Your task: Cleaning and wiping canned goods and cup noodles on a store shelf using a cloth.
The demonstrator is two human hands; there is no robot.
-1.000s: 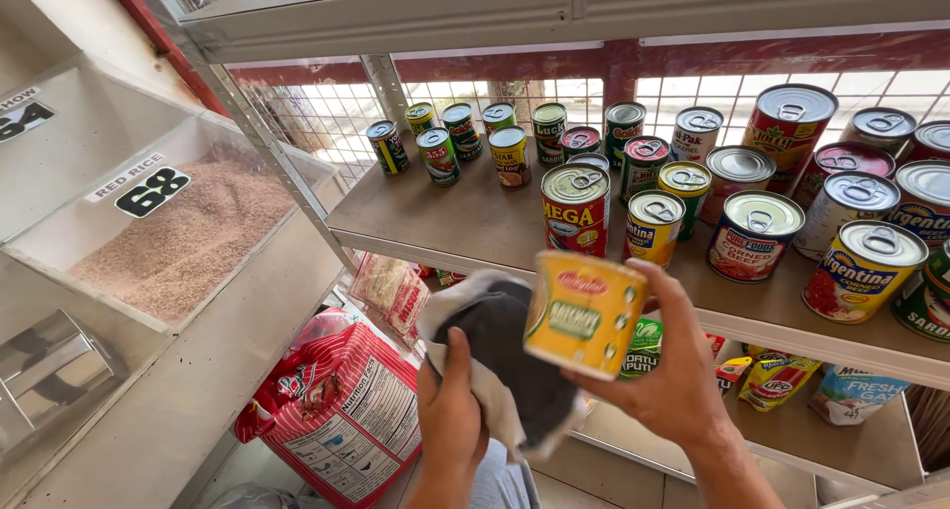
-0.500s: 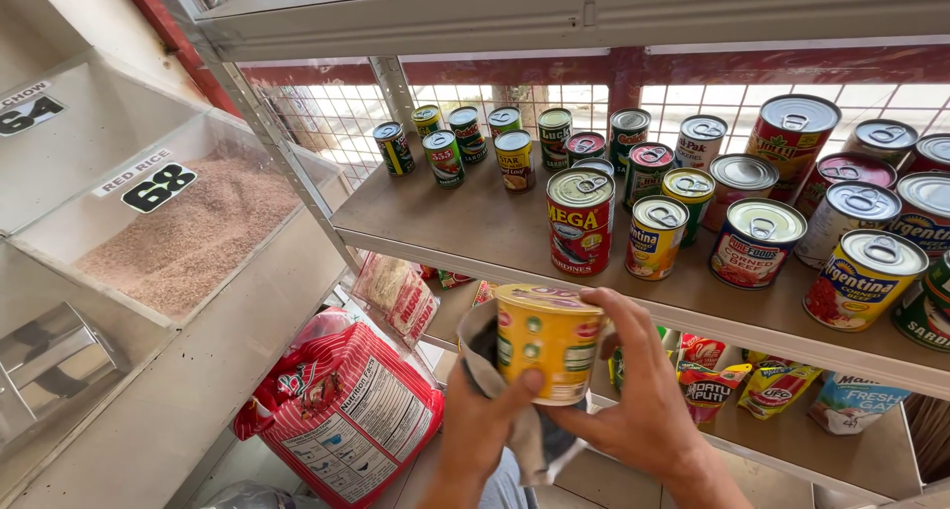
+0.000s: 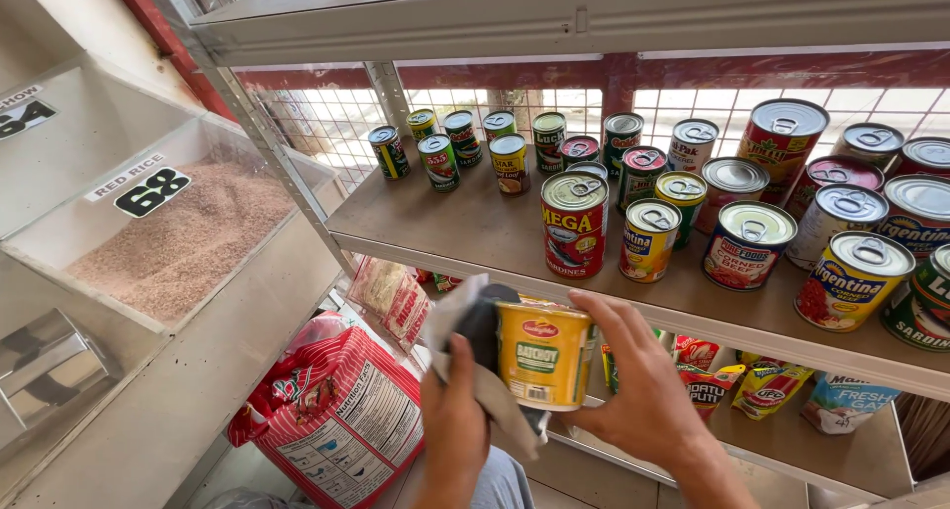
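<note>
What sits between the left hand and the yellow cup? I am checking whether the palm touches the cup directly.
In the head view a grey cloth lies between the left hand and the yellow cup; the right hand grips the cup bare.

Yellow noodle cup [image 3: 545, 354], green label; grey-white cloth [image 3: 473, 333]; red tall can [image 3: 574, 224]; red-white striped sack [image 3: 341, 425].

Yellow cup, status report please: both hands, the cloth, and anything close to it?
Right hand grips yellow cup. Left hand presses grey cloth to its side. Shelf of cans just behind; nothing touching.
</note>
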